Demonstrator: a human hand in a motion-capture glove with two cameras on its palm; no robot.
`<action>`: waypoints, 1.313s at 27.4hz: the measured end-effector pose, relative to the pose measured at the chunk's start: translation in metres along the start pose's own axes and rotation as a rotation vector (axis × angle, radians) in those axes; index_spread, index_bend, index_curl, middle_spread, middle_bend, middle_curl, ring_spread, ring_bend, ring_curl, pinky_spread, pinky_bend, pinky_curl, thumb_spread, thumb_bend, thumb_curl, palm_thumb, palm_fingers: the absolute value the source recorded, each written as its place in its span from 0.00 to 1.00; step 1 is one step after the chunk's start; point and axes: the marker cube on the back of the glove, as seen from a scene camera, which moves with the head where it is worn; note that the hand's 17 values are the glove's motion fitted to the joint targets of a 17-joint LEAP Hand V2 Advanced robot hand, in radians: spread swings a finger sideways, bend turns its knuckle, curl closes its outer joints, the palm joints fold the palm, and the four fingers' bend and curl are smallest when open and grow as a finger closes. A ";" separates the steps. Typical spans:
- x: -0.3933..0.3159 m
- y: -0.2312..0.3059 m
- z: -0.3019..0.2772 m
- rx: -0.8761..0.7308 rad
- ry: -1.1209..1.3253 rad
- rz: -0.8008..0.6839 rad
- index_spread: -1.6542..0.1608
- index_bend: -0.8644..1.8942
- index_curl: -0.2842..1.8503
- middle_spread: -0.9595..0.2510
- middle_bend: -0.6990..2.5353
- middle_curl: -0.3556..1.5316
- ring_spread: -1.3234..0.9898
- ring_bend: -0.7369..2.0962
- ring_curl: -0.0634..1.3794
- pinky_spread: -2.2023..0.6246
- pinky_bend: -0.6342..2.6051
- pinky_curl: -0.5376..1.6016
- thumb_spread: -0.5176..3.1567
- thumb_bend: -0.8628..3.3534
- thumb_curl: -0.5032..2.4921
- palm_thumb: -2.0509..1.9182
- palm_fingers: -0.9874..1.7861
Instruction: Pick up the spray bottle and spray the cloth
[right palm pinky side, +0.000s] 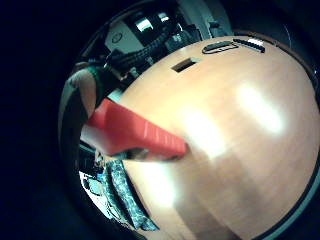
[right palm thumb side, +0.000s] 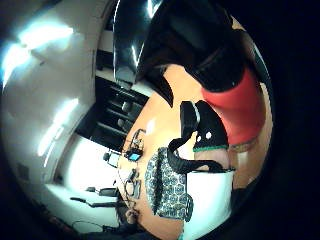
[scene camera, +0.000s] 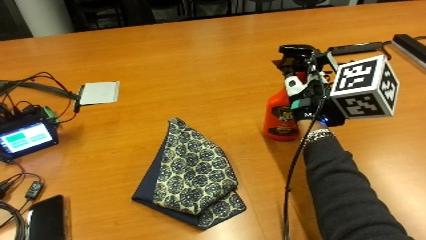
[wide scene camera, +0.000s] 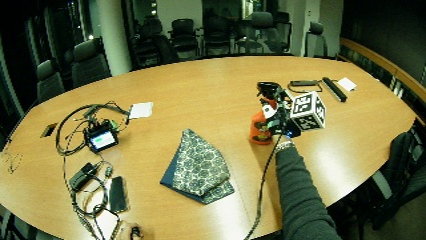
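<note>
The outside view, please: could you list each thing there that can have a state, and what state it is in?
spray bottle: upright, base at or just above the table, gripped at the neck.
right hand: fingers curled round the bottle's neck.
cloth: folded, flat on the table, untouched.
small screen: lit.
phone: dark, flat.

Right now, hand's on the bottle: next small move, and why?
Probably lift and swing the nozzle toward the cloth. The gloved right hand grips the red spray bottle at its neck, but it stands upright on the table, apart from the folded cloth.
</note>
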 end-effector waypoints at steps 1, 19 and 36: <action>-0.001 0.000 0.000 0.016 -0.033 0.006 0.75 0.34 0.26 0.71 0.31 0.38 0.54 0.42 0.29 0.83 0.27 0.40 0.46 0.21 0.28 0.71 0.68; 0.010 -0.004 -0.018 0.363 -0.158 -0.013 0.75 0.35 0.26 0.63 0.34 0.43 0.49 0.47 0.35 0.71 0.34 0.45 0.38 0.20 0.32 0.75 0.84; -0.022 -0.011 -0.003 0.281 -0.082 -0.148 0.76 0.42 0.33 0.63 0.38 0.46 0.48 0.51 0.37 0.66 0.35 0.45 0.31 0.20 0.37 0.75 0.87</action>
